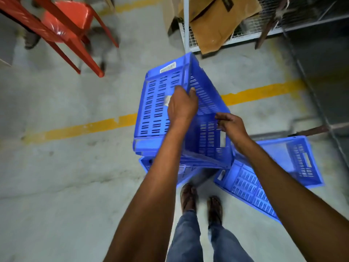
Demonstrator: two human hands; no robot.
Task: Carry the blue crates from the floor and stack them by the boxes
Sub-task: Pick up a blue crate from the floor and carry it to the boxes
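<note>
A blue slotted crate (156, 106) is tilted on its side in front of me, lifted above the floor. My left hand (182, 106) grips its upper long rim, thumb inside and fingers over the outer wall. My right hand (231, 126) holds the near short end, fingers curled at the rim by the handle slot. A second blue crate (294, 157) lies tipped on the floor at the right. Part of a third blue crate (149, 165) shows under the lifted one, mostly hidden by my left arm.
A red plastic chair (71, 25) stands at the upper left. A metal wire rack (186, 25) with brown cardboard boxes (217, 21) stands at the top right. A yellow line (85, 127) crosses the concrete floor. My feet (200, 203) are just behind the crates.
</note>
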